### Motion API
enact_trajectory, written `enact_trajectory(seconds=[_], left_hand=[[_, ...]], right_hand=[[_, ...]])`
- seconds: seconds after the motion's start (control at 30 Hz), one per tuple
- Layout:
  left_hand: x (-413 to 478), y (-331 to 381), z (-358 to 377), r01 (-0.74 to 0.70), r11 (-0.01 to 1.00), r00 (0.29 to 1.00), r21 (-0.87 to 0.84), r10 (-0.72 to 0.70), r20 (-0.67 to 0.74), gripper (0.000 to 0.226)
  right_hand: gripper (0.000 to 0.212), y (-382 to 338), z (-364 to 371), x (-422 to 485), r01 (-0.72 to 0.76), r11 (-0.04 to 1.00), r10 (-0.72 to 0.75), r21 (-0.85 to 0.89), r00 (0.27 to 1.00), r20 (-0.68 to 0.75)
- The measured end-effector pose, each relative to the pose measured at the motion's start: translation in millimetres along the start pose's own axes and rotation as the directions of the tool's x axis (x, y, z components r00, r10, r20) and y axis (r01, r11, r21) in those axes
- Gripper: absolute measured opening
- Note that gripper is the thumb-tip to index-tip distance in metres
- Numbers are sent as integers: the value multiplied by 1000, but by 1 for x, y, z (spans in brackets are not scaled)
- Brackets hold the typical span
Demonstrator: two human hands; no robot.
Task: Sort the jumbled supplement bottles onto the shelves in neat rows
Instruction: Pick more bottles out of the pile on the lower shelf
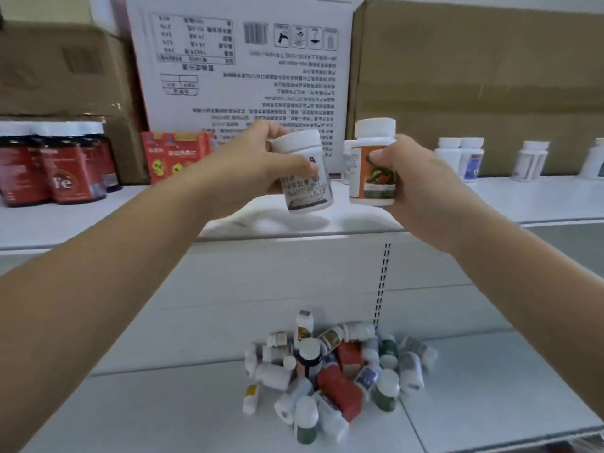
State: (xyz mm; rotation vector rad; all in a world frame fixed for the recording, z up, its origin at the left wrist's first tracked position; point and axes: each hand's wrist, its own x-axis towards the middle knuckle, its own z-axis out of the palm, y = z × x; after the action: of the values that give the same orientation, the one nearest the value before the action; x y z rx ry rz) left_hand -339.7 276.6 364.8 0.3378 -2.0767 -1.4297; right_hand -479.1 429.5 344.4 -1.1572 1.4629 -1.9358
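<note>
My left hand (258, 161) grips a white bottle with a grey label (305, 188), tilted and held just above the upper shelf (98, 217). My right hand (415, 178) holds a white bottle with an orange and green label (371, 178) upright beside it, its base near the shelf surface. Another white bottle (348, 158) stands partly hidden behind the two. On the lower shelf (163, 403) lies a jumbled pile of bottles (336, 374), white, red and green.
Dark red bottles (62, 171) stand in a group at the upper shelf's left, red boxes (176, 158) beside them. Several white bottles (464, 158) stand spaced along the right. Cardboard cartons (474, 76) and a white printed carton (242, 67) back the shelf.
</note>
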Motion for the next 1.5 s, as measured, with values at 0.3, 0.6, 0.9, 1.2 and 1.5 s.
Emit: enact_trajectory(seconds=[0.3, 0.6, 0.9, 1.2, 1.5], left_hand=[[102, 9, 47, -6, 829, 994, 559, -54, 90, 52], [158, -5, 49, -141, 613, 983, 778, -8, 184, 54], [185, 4, 88, -390, 254, 919, 885, 166, 357, 61], [227, -7, 118, -199, 167, 978, 966, 90, 186, 70], [228, -10, 127, -90, 265, 996, 960, 5, 92, 64]], right_hand=[[13, 9, -86, 65, -131, 877, 115, -463, 991, -64], [27, 16, -125, 116, -187, 806, 197, -561, 979, -43], [29, 14, -159, 127, -140, 788, 184, -600, 983, 12], [33, 11, -212, 133, -90, 793, 188, -602, 977, 101], [32, 19, -232, 139, -26, 823, 155, -568, 972, 179]])
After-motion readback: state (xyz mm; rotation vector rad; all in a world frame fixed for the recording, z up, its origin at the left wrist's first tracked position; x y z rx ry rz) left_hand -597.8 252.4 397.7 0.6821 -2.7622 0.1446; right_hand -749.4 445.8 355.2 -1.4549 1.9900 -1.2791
